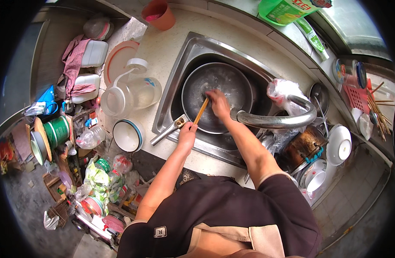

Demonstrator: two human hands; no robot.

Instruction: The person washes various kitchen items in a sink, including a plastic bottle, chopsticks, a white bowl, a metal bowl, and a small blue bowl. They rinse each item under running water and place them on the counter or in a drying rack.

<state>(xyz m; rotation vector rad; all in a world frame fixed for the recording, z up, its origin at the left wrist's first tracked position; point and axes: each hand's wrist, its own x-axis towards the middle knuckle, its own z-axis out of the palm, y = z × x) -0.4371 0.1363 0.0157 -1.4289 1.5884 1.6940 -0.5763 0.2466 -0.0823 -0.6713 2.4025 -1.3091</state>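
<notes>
A dark metal wok (197,77) with a shallow layer of cloudy water sits in the stainless steel sink (171,77). Its metal handle (163,133) sticks out over the sink's near left edge. My left hand (187,137) holds the near end of wooden chopsticks (201,111), just beside the handle. Over the wok, my right hand (219,104) has its fingers closed around their far end. Whether a small dark patch at those fingertips is a scrubber or a shadow, I cannot tell. The curved faucet (278,121) reaches in from the right, close to my right wrist.
Left of the sink stand an enamel mug (126,135), a clear plastic jug (136,96) and an orange cup (163,17). On the right are a scorched pot (304,148), white bowls (339,145) and a ladle (318,93). A green detergent bottle (281,13) stands on the ledge.
</notes>
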